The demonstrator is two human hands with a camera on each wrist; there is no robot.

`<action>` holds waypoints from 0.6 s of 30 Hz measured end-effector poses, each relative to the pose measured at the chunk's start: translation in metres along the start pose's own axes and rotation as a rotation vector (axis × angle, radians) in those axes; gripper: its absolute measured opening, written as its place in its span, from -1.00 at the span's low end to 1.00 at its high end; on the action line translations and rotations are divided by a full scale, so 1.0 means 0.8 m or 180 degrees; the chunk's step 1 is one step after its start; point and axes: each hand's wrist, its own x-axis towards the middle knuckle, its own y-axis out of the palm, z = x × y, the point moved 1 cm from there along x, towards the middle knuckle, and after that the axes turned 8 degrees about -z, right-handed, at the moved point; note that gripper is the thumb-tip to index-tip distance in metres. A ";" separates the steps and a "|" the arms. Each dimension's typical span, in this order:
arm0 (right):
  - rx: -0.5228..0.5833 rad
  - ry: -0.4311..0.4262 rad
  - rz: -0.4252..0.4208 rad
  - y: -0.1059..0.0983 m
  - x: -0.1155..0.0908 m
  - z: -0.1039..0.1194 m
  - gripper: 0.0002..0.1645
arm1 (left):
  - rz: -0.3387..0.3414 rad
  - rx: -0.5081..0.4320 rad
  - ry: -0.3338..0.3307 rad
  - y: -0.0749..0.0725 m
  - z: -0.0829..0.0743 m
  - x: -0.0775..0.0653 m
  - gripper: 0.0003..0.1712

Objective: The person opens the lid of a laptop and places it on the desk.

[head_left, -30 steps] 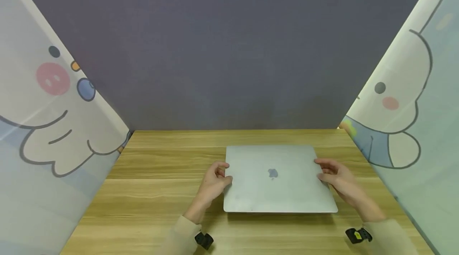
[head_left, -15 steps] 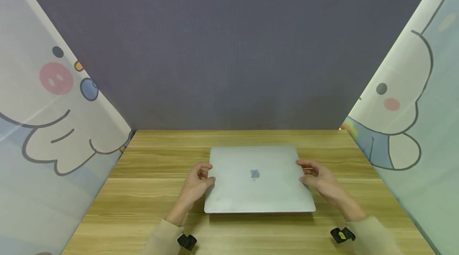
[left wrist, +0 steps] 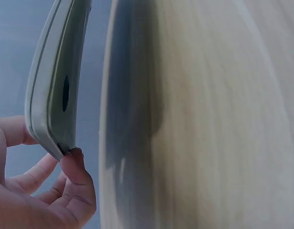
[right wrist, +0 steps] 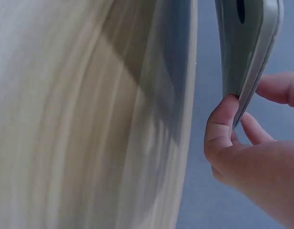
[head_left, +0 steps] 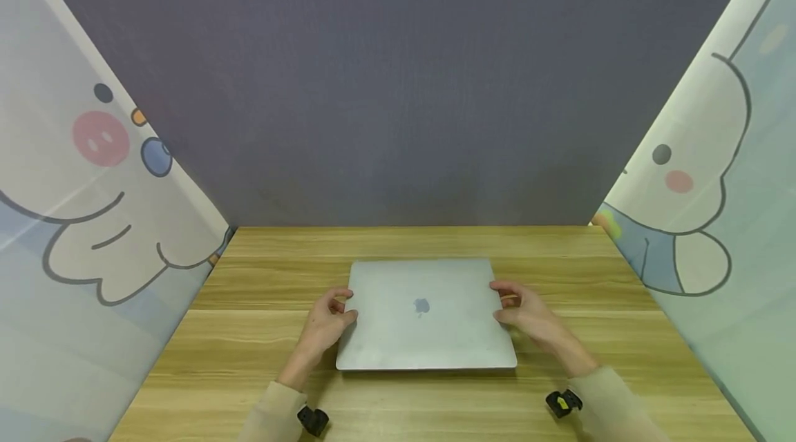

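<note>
A closed silver laptop with an apple logo on its lid lies level between my two hands in the head view. My left hand pinches its left side edge, thumb on top and fingertips curled beneath. On the opposite side my right hand grips the right edge in the same way. From the left wrist view, the laptop shows its underside with a dark round foot, held apart from the tabletop. A gap to the table also shows beside the laptop in the right wrist view.
The wooden table reaches back to a dark grey panel. Cartoon-printed curtains hang along both sides. Black straps with small devices sit on both wrists.
Both hands have carried the laptop leftward across the table, from right of centre to near the middle. In the last half second it has also come slightly lower, its shadow narrower.
</note>
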 end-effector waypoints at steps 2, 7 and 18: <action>-0.0047 0.0044 -0.0026 0.005 0.002 -0.002 -0.23 | -0.0006 0.0056 -0.0017 0.000 0.005 0.003 -0.55; -0.0175 0.0120 -0.0069 0.012 0.004 -0.003 -0.23 | -0.0005 0.0160 -0.0022 0.002 0.013 0.008 -0.55; -0.0398 0.0196 -0.0104 0.017 0.007 -0.015 -0.22 | 0.0062 0.0334 0.0029 0.007 0.025 0.011 -0.54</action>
